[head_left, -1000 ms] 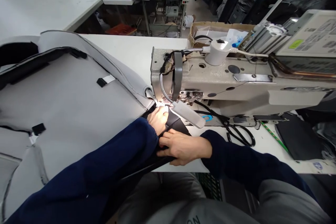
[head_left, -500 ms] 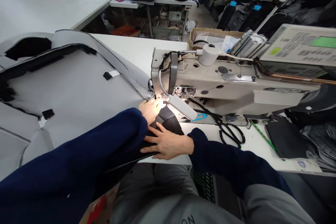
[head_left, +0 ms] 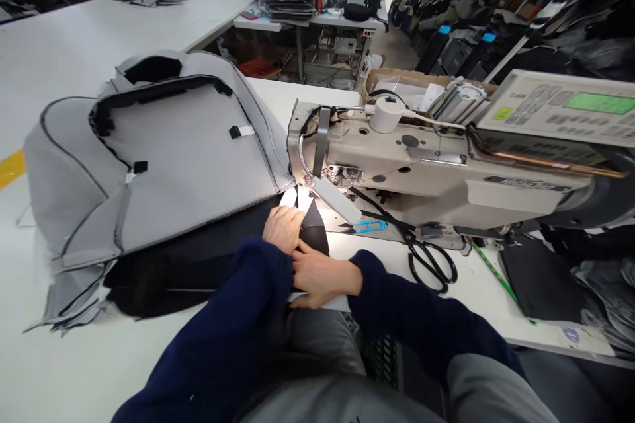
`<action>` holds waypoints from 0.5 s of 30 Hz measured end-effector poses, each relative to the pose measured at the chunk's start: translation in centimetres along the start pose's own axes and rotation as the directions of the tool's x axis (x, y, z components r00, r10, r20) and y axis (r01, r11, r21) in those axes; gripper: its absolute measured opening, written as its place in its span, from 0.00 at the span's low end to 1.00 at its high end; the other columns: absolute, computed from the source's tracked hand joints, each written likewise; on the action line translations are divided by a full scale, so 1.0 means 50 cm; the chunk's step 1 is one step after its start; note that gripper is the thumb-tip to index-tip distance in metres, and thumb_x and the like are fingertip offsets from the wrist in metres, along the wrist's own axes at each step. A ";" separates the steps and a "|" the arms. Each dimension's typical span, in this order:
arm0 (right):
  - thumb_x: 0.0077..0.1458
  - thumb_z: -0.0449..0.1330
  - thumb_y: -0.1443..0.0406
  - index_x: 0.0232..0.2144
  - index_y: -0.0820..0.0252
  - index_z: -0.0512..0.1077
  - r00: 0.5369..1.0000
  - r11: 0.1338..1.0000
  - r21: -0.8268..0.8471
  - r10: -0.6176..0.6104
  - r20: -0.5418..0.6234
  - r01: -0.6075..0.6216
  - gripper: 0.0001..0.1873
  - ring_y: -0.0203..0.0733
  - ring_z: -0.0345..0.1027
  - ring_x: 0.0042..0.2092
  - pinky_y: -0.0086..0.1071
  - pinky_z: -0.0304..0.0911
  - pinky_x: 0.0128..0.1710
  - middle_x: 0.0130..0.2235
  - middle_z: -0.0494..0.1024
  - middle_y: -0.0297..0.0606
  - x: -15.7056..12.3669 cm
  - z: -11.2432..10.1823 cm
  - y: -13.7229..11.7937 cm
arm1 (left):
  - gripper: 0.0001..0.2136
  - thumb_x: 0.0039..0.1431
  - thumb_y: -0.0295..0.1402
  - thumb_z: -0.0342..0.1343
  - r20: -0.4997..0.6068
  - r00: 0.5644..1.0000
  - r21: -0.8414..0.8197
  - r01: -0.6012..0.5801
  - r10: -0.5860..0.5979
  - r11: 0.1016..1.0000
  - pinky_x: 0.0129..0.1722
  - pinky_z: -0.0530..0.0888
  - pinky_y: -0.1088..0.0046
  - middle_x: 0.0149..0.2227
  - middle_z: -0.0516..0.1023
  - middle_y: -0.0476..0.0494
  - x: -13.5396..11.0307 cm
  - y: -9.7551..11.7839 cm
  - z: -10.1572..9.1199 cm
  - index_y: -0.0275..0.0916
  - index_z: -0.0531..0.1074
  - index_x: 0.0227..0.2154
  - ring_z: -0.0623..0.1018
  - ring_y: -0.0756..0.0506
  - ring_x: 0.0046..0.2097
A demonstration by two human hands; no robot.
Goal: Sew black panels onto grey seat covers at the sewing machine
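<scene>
A large grey fabric cover (head_left: pixel 188 165) with black trim lies across the white table (head_left: pixel 278 96), left of a beige sewing machine (head_left: pixel 417 172). A black fabric piece (head_left: pixel 312 231) lies under it at the needle. My left hand (head_left: pixel 282 228) rests with curled fingers on the fabric just before the needle, under the machine's small lamp (head_left: pixel 337 201). My right hand (head_left: pixel 322 274) presses on the black piece at the table's near edge, its fingers partly behind my left sleeve.
Black scissors (head_left: pixel 429 258) and a blue thread snip (head_left: pixel 370 227) lie on the table right of my hands. A control panel (head_left: pixel 560 109) sits at the machine's right. A cardboard box (head_left: pixel 391 76) stands behind the machine. Other tables with stacked fabric are at the back.
The view has swung so the whole grey cover shows, farther left on the table. Both hands have drawn slightly back from the needle, and my right hand's fingers have gone from spread to closer together.
</scene>
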State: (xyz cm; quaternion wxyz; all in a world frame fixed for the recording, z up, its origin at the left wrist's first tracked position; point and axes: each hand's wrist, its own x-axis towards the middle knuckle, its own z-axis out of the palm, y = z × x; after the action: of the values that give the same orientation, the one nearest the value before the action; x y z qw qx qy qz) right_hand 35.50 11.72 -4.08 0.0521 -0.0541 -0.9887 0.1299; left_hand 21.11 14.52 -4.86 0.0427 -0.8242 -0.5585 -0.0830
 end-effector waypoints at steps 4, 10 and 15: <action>0.60 0.52 0.51 0.42 0.59 0.74 0.990 0.993 -0.041 0.110 -0.087 -0.114 0.21 0.54 0.59 0.51 0.54 0.42 0.59 0.45 0.74 0.42 -0.016 0.006 -0.005 | 0.10 0.59 0.25 0.47 -0.012 0.994 -0.013 -0.107 0.107 0.994 0.40 0.65 0.64 0.30 0.73 0.42 0.002 -0.011 -0.001 0.36 0.73 0.29 0.70 0.43 0.37; 0.60 0.52 0.57 0.33 0.61 0.75 0.975 0.978 -0.088 0.177 -0.132 -0.189 0.16 0.49 0.63 0.41 0.48 0.53 0.50 0.36 0.75 0.42 0.027 0.056 -0.013 | 0.12 0.59 0.25 0.46 0.046 0.980 -0.045 -0.194 0.196 0.980 0.40 0.65 0.63 0.29 0.74 0.41 0.030 -0.011 -0.012 0.35 0.74 0.26 0.71 0.43 0.36; 0.59 0.50 0.65 0.29 0.60 0.73 0.987 0.987 -0.074 0.139 -0.081 -0.145 0.13 0.45 0.62 0.35 0.48 0.59 0.40 0.32 0.75 0.41 0.042 0.075 -0.004 | 0.08 0.53 0.23 0.49 0.110 0.975 -0.039 -0.188 0.191 0.981 0.41 0.65 0.62 0.31 0.74 0.38 0.040 -0.006 -0.013 0.33 0.74 0.28 0.71 0.41 0.39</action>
State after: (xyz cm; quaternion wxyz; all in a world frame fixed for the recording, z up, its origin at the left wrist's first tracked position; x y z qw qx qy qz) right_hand 32.96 10.84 -7.44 0.0777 -0.1315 -0.9840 0.0914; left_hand 21.48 16.35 -3.85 0.0071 -0.8777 -0.4776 -0.0393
